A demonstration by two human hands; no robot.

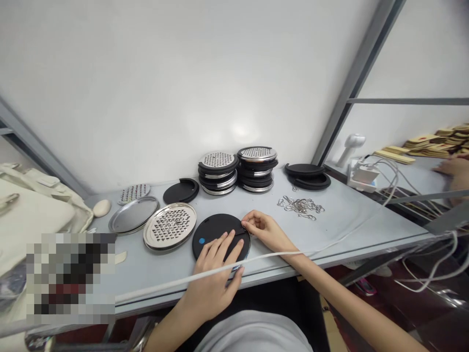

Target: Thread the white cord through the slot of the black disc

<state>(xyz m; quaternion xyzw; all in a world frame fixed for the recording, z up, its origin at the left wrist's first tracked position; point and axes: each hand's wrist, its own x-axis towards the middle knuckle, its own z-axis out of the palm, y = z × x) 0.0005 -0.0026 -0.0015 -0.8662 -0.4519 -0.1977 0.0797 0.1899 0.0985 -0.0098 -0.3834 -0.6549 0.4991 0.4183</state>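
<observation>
A round black disc (216, 226) with a blue dot lies near the table's front edge. My left hand (218, 274) rests on it with the fingers spread over its surface. At the disc's right rim, my right hand (264, 232) has thumb and fingertips pinched together; whatever is between them is too small to make out. Left of the disc sits a round metal grater plate (172, 226), beside a plain metal plate (134, 215). Small metal hooks (302, 206) lie in a loose heap to the right.
Two stacks of black-rimmed graters (217, 181) stand against the wall, with black holders (308, 177) to their right. A white cable (168, 283) crosses in front of my hands. Cream bags (36, 205) fill the left end. Another person's hand (458, 168) shows far right.
</observation>
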